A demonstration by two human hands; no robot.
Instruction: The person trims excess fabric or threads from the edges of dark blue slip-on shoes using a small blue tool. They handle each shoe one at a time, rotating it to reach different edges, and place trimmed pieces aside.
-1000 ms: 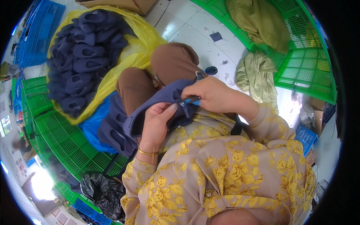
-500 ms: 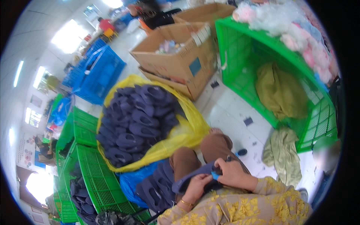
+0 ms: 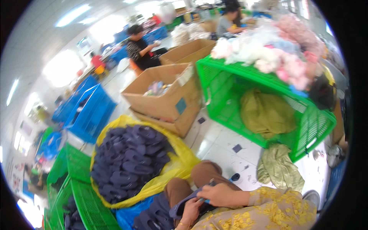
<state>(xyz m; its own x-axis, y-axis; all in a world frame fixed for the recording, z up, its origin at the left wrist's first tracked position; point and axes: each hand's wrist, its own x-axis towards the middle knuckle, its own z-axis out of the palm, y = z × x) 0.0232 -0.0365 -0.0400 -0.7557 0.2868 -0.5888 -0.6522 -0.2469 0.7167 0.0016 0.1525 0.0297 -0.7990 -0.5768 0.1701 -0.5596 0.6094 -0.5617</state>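
At the bottom of the view my left hand [image 3: 190, 210] grips the near edge of a navy-blue fabric piece [image 3: 183, 203] lying over my lap. My right hand [image 3: 220, 193] presses on the same piece from the right and pinches a small blue-handled tool [image 3: 206, 200] against it. A pile of more navy pieces [image 3: 153, 216] lies on blue plastic beside my left knee. A yellow bag [image 3: 174, 168] filled with several navy pieces [image 3: 128, 163] sits just ahead to the left.
A green crate [image 3: 245, 90] holding olive cloth stands ahead right, pink and white fluff piled on top. An olive rag [image 3: 280, 166] lies on the tiled floor. Cardboard boxes [image 3: 168, 99], blue crates [image 3: 90, 115] and green crates [image 3: 82, 191] surround me. Other people sit working farther back.
The view has tilted upward, so my hands and lap have slid to the bottom edge and the far room has come into sight. Both hands keep hold of the navy piece.
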